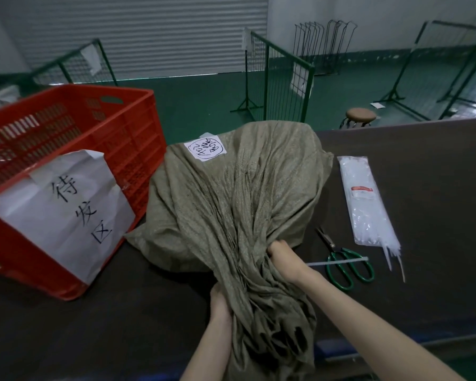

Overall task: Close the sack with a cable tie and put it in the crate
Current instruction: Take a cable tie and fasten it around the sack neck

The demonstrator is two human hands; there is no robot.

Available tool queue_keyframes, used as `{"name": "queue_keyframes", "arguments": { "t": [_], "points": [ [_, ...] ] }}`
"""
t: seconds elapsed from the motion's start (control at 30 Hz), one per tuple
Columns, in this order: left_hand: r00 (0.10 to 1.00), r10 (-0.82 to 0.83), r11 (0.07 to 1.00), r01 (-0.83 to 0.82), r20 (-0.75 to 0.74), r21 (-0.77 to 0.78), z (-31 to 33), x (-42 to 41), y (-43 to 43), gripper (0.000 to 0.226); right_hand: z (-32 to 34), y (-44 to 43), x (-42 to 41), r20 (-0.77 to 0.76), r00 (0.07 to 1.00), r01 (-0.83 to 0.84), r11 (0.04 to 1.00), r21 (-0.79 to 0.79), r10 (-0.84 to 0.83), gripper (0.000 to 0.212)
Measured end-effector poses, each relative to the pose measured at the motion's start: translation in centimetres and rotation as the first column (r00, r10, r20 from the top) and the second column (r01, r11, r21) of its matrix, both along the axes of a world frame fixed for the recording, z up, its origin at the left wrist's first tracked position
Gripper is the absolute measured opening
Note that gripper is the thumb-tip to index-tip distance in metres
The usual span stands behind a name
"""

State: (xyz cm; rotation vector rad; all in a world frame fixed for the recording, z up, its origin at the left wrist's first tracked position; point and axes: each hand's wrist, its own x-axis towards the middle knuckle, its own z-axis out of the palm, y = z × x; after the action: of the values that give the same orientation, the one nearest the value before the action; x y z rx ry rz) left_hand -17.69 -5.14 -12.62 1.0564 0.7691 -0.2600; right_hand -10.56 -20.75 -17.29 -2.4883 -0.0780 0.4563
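olive woven sack point(231, 188) on dark table point(423, 188), beside red slatted plastic crate point(74, 149). left hand point(220, 301) and right hand point(282, 253) clenched on gathered neck. best twisted tight before taking loose white cable tie point(338, 262).

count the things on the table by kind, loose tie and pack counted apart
sack: 1
crate: 1
scissors: 1
pack of ties: 1
loose tie: 1
total: 5
Both hands, left and right, grip the sack's gathered neck.
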Motion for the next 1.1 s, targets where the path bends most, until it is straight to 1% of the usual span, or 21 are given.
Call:
{"name": "queue_keyframes", "arguments": {
  "t": [0.03, 0.1, 0.17, 0.23, 0.3, 0.37, 0.4, 0.47, 0.57, 0.63, 0.67, 0.7, 0.77, 0.83, 0.93, 1.03, 1.1],
  "points": [
    [0.998, 0.057, 0.998, -0.057, 0.009, -0.016, -0.5, 0.2, 0.3, 0.047, 0.8, 0.2, -0.4, 0.006, 1.0, 0.004, 1.0, -0.012, -0.004, 0.065],
    [0.991, 0.135, 0.991, -0.135, 0.015, -0.003, -0.8, 0.2, 0.8, 0.037, 3.4, 0.4, -1.3, 0.013, 1.0, 0.004, 1.0, -0.031, -0.004, 0.06],
    [0.978, 0.175, 0.978, -0.186, 0.109, 0.098, -0.7, 0.1, 1.6, 0.024, 4.3, -0.4, -1.3, 0.033, 0.999, 0.006, 0.998, -0.066, -0.004, 0.047],
    [0.955, 0.21, 0.952, -0.249, 0.209, 0.178, -0.8, 0.0, 2.8, 0.024, 4.8, -1.6, -1.2, 0.053, 0.998, 0.039, 0.995, -0.088, -0.035, 0.038],
    [0.934, 0.261, 0.934, -0.308, 0.242, 0.183, -1.2, 0.1, 4.3, 0.022, 5.3, -2.6, -1.1, 0.043, 0.997, 0.066, 0.995, -0.081, -0.063, 0.032],
    [0.901, 0.329, 0.91, -0.383, 0.284, 0.16, -1.6, 0.5, 5.7, 0.021, 6.1, -3.3, -1.4, 0.067, 0.995, 0.078, 0.994, -0.081, -0.072, 0.02],
    [0.883, 0.345, 0.902, -0.406, 0.319, 0.147, -1.5, 0.7, 6.3, 0.021, 6.7, -3.5, -1.6, 0.083, 0.993, 0.086, 0.992, -0.089, -0.078, 0.015],
    [0.852, 0.346, 0.891, -0.43, 0.393, 0.148, -1.3, 1.0, 7.3, 0.015, 7.6, -4.2, -1.9, 0.113, 0.989, 0.102, 0.991, -0.084, -0.092, 0.011],
    [0.82, 0.319, 0.876, -0.447, 0.476, 0.183, -0.3, 1.4, 8.3, 0.019, 8.6, -5.0, -2.2, 0.148, 0.985, 0.099, 0.993, -0.069, -0.088, 0.016],
    [0.801, 0.282, 0.875, -0.44, 0.528, 0.2, 0.4, 1.5, 8.8, 0.02, 9.0, -5.5, -2.3, 0.147, 0.985, 0.102, 0.994, -0.047, -0.094, 0.012],
    [0.794, 0.254, 0.878, -0.428, 0.552, 0.213, 0.9, 1.5, 8.9, 0.02, 9.4, -5.6, -2.4, 0.14, 0.985, 0.099, 0.995, -0.01, -0.097, 0.011],
    [0.788, 0.217, 0.88, -0.414, 0.576, 0.233, 1.2, 1.5, 9.0, 0.021, 9.7, -5.7, -2.6, 0.121, 0.986, 0.109, 0.993, 0.046, -0.114, 0.015],
    [0.767, 0.127, 0.863, -0.398, 0.629, 0.31, 1.9, 1.4, 9.0, 0.019, 10.4, -5.8, -3.0, 0.079, 0.982, 0.154, 0.966, 0.208, -0.174, 0.018],
    [0.739, 0.013, 0.808, -0.405, 0.674, 0.428, 2.7, 1.3, 9.0, 0.016, 10.9, -5.9, -3.3, 0.05, 0.974, 0.189, 0.915, 0.355, -0.221, 0.016],
    [0.692, -0.147, 0.706, -0.427, 0.706, 0.565, 3.5, 1.5, 8.9, 0.015, 11.7, -6.0, -3.6, 0.033, 0.968, 0.197, 0.833, 0.517, -0.25, 0.013],
    [0.647, -0.218, 0.672, -0.443, 0.731, 0.593, 4.2, 2.0, 8.2, 0.017, 12.5, -6.0, -3.9, 0.009, 0.971, 0.184, 0.771, 0.61, -0.239, 0.011],
    [0.636, -0.235, 0.671, -0.441, 0.735, 0.596, 4.5, 2.5, 7.7, 0.018, 12.8, -6.1, -3.6, 0.029, 0.973, 0.16, 0.763, 0.626, -0.227, 0.012]
  ]
}}
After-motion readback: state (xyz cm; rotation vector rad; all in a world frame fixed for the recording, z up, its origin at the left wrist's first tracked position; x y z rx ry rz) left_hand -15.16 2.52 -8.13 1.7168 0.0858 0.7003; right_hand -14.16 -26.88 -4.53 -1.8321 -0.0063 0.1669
